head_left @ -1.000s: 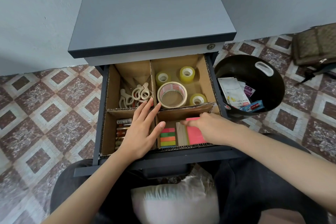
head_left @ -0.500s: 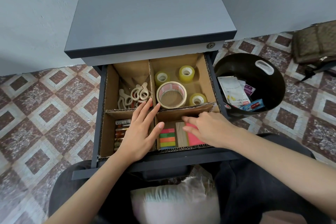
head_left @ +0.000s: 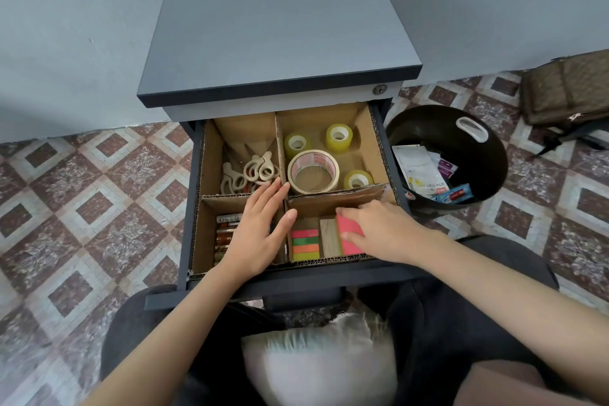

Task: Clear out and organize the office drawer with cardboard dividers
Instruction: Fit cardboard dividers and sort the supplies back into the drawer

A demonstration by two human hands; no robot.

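**One open drawer, split by cardboard dividers into four compartments.**

Front right: our right hand pinches one pink pad between thumb and curled fingers, beside one tan block and one stack of four colour strips. Our left hand lies flat, fingers straight, over the divider crossing and hides part of the front-left batteries, so we cannot count them. Rear right: three small tape rolls, one large tape roll. Rear left: tangled scissors, number unclear. Right of the drawer: one black bin holding packets, and one bag cut off by the frame edge.
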